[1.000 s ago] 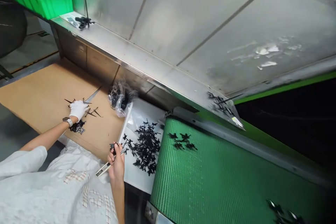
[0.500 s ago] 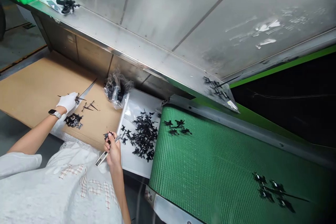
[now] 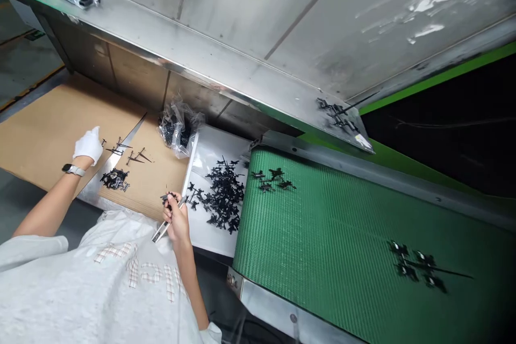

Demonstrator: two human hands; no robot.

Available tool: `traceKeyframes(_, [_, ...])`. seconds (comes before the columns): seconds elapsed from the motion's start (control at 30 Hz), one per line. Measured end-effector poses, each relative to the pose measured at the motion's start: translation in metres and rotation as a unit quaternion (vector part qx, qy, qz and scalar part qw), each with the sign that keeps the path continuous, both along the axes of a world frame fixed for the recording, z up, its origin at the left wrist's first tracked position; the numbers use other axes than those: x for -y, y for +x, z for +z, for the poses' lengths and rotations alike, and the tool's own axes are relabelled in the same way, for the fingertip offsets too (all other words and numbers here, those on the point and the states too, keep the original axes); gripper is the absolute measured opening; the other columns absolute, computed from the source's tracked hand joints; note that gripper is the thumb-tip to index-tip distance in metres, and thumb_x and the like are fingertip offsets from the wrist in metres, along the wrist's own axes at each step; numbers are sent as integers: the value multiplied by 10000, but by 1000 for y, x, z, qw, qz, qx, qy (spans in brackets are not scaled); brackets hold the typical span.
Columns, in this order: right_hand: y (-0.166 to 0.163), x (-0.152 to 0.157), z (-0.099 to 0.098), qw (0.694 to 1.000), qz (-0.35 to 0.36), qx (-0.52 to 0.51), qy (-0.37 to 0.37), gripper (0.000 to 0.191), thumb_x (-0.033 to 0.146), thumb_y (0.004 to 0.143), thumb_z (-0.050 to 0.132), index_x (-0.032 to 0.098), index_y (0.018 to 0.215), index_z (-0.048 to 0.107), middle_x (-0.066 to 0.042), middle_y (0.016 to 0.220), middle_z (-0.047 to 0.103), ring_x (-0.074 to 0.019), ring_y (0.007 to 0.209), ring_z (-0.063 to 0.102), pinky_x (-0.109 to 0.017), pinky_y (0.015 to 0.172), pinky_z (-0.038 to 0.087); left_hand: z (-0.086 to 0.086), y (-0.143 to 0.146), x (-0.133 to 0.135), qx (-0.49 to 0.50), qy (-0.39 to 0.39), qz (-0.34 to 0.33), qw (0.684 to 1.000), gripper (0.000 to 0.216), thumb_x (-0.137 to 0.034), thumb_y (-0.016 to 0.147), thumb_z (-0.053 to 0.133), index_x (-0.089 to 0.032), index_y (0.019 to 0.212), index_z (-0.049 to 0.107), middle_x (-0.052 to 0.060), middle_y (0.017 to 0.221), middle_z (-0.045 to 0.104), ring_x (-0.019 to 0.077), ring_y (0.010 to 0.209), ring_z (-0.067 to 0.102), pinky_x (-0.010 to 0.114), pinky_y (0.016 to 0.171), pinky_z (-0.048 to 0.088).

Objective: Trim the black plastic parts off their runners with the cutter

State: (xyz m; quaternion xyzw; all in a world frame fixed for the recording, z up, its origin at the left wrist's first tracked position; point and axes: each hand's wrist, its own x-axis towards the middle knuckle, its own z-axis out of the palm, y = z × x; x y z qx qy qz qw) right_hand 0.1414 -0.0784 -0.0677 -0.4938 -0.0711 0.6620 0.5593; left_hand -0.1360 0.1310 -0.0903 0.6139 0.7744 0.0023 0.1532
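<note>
My left hand (image 3: 88, 145), in a white glove, rests on the brown cardboard sheet (image 3: 44, 129) with its fingers curled. Thin black plastic sprue pieces (image 3: 129, 153) lie just to its right, and a small heap of black parts (image 3: 115, 178) sits below it. My right hand (image 3: 177, 219), bare, is closed on a metal utility knife (image 3: 167, 220) and a small black part at the cardboard's near edge. Beside it a white tray (image 3: 209, 153) holds a pile of black plastic parts (image 3: 223, 196).
A green conveyor belt (image 3: 330, 236) on the right carries black parts (image 3: 274, 180) near the tray and another cluster (image 3: 419, 269) farther right. A clear bag of parts (image 3: 177, 129) lies against the steel housing (image 3: 250, 27). More black parts (image 3: 336, 113) sit on its ledge.
The left hand moved left, away from the sprue pieces it had been touching. The parts cluster on the belt's right came into view. The right hand kept its grip on the knife.
</note>
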Motion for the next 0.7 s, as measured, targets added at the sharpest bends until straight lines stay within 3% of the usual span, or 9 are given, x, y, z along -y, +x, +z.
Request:
traceKeyframes(0.07, [0, -2, 0, 1000, 2, 3, 1, 422, 398, 606, 855, 207, 813, 541, 104, 572, 516, 5, 391, 278, -132, 379, 144, 9, 2, 0, 6, 8, 2, 1000, 564, -359, 1023, 469, -176, 1539, 331, 180, 1431, 531, 309, 1247, 589, 571, 1076, 468])
traceKeyframes(0.23, [3, -4, 0, 1000, 5, 16, 7, 423, 386, 598, 855, 204, 824, 548, 110, 567, 521, 11, 387, 279, -128, 383, 151, 17, 12, 7, 63, -10, 16, 998, 451, -383, 1001, 474, -107, 1350, 546, 196, 1272, 650, 327, 1193, 624, 553, 1035, 488])
traceKeyframes(0.37, [3, -4, 1, 1000, 15, 20, 12, 383, 367, 627, 836, 205, 825, 551, 106, 568, 530, 9, 383, 273, -129, 385, 152, 20, 29, 37, 106, 17, 22, 994, 510, -365, 999, 329, -58, 1371, 495, 287, 1300, 617, 399, 1247, 589, 569, 1047, 444])
traceKeyframes(0.43, [1, -5, 3, 999, 27, 20, 14, 354, 357, 646, 820, 206, 832, 559, 106, 567, 523, 5, 385, 277, -130, 385, 157, 21, 45, 61, 178, -26, -28, 983, 518, -447, 990, 319, -115, 1317, 545, 204, 1124, 712, 325, 1046, 693, 470, 949, 525])
traceKeyframes(0.5, [-3, -7, 4, 999, 46, 21, 15, 333, 346, 659, 808, 204, 846, 572, 104, 571, 523, 2, 386, 286, -131, 384, 162, 19, 66, 88, 268, -102, -104, 952, 549, -578, 943, 369, -155, 1180, 625, 112, 919, 750, 240, 751, 714, 373, 771, 575])
traceKeyframes(0.53, [-5, -9, 5, 998, 58, 23, 16, 327, 341, 661, 805, 200, 851, 579, 102, 573, 524, 1, 386, 293, -132, 384, 164, 18, 77, 101, 307, -132, -141, 932, 553, -624, 905, 413, -170, 1110, 652, 87, 893, 753, 214, 693, 702, 346, 732, 576])
traceKeyframes(0.63, [-12, -13, 6, 995, 90, 39, 17, 317, 340, 679, 796, 197, 857, 577, 99, 568, 521, -4, 383, 312, -137, 387, 172, 13, 109, 130, 384, -162, -205, 886, 567, -696, 816, 464, -192, 988, 660, 64, 908, 753, 187, 669, 680, 325, 704, 572])
traceKeyframes(0.7, [-13, -14, 7, 993, 102, 57, 16, 315, 365, 712, 777, 206, 868, 554, 103, 569, 513, -6, 381, 308, -140, 390, 176, 12, 123, 137, 407, -154, -221, 873, 546, -694, 811, 430, -195, 882, 642, 59, 845, 737, 192, 685, 672, 324, 699, 566])
